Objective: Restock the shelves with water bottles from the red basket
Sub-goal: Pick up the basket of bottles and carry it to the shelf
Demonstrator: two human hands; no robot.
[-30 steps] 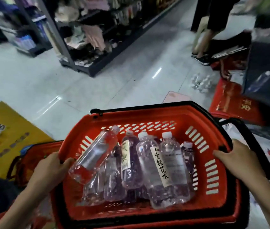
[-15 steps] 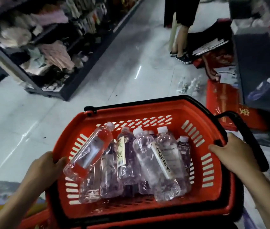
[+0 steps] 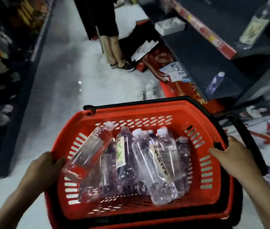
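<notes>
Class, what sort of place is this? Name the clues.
Probably a shop aisle: stocked shelving on the left, a dark shelf unit on the right, and a red shopping basket of water bottles.

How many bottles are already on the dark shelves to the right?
2. One small clear bottle lies on the lower shelf, just beyond the red basket. One taller bottle is on the upper shelf at top right. Others may sit out of view.
</notes>
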